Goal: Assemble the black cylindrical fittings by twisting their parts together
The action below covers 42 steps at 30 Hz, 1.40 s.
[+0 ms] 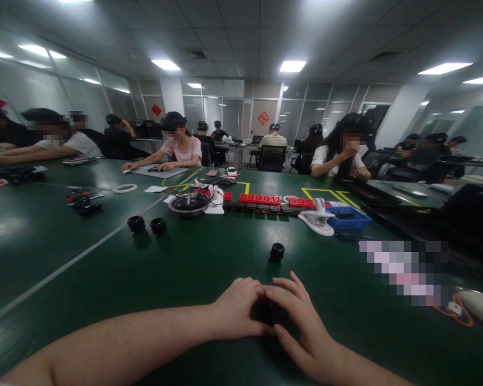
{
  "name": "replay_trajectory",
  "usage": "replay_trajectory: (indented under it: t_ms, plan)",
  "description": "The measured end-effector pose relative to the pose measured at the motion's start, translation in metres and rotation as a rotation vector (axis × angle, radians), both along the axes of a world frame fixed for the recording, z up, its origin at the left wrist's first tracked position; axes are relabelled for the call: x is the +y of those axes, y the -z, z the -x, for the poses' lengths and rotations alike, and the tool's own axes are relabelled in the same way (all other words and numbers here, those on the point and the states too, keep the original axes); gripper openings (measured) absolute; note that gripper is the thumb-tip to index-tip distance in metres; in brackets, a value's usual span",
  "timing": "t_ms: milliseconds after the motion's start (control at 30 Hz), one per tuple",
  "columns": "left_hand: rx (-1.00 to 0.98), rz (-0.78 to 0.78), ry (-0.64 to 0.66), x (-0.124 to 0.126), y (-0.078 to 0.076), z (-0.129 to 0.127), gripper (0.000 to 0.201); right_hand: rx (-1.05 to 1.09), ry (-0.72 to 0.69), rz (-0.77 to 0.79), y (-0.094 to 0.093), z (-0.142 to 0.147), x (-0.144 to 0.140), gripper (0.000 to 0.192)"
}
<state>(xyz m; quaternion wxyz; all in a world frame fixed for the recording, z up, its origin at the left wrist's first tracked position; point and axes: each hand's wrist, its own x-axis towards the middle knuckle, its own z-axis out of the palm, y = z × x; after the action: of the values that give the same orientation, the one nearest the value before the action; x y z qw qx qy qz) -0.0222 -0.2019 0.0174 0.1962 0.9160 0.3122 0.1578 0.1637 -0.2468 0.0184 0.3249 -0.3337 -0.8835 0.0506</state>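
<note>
Near the close edge of our desk point(201, 262), our left hand point(239, 308) and right hand point(304, 324) share a snug grip around a dark object point(272, 312), mostly hidden; one black cylinder point(277, 252) sits just beyond, two black pieces point(158, 226) further toward the left edge.

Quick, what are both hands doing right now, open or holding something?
Left hand: closed around a dark object, mostly hidden.
Right hand: curled around the same dark object, some fingers extended.
</note>
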Motion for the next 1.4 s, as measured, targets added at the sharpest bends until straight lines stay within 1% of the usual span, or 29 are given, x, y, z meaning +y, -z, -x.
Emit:
replay_trajectory:
  t_ms: [100, 167, 233, 300, 500, 600, 767, 867, 967, 1100, 1167, 1400]
  plan:
    - [0.009, -0.013, -0.037, -0.001, 0.002, -0.001, 0.044, 0.065, 0.143, -0.052, 0.005, 0.002, 0.003, 0.053]
    - [0.017, -0.028, -0.033, 0.0, 0.002, -0.001, 0.04, 0.085, 0.218, -0.069, 0.007, 0.004, 0.005, 0.053]
    - [0.016, -0.032, -0.014, 0.001, 0.002, 0.0, 0.038, 0.088, 0.251, -0.062, 0.008, 0.004, 0.006, 0.051]
    - [0.013, -0.034, 0.008, 0.002, 0.002, 0.002, 0.036, 0.097, 0.254, -0.04, 0.007, 0.005, 0.006, 0.049]
    - [0.003, -0.037, 0.038, 0.003, 0.004, 0.002, 0.03, 0.174, 0.206, 0.032, 0.006, 0.006, 0.005, 0.044]
    - [0.007, -0.032, 0.032, 0.003, 0.004, 0.002, 0.03, 0.187, 0.123, 0.049, 0.006, 0.005, 0.004, 0.047]
    - [0.005, -0.004, 0.029, 0.003, 0.001, 0.002, 0.033, 0.121, -0.042, 0.042, 0.0, 0.001, 0.001, 0.051]
    - [0.0, -0.001, 0.035, 0.003, 0.001, 0.002, 0.032, 0.094, -0.073, 0.045, -0.002, -0.001, -0.002, 0.048]
    - [-0.002, 0.003, 0.034, 0.004, 0.002, 0.002, 0.035, 0.103, -0.012, 0.031, 0.001, -0.002, -0.002, 0.046]
    - [0.007, -0.005, 0.04, 0.003, 0.001, 0.003, 0.038, 0.169, 0.147, 0.024, 0.007, 0.0, 0.002, 0.046]
    - [0.003, -0.009, 0.044, 0.003, 0.001, 0.003, 0.039, 0.195, 0.203, 0.03, 0.009, 0.001, 0.005, 0.047]
    - [-0.006, -0.02, 0.051, 0.004, 0.004, 0.003, 0.033, 0.213, 0.284, 0.073, 0.01, 0.004, 0.007, 0.053]
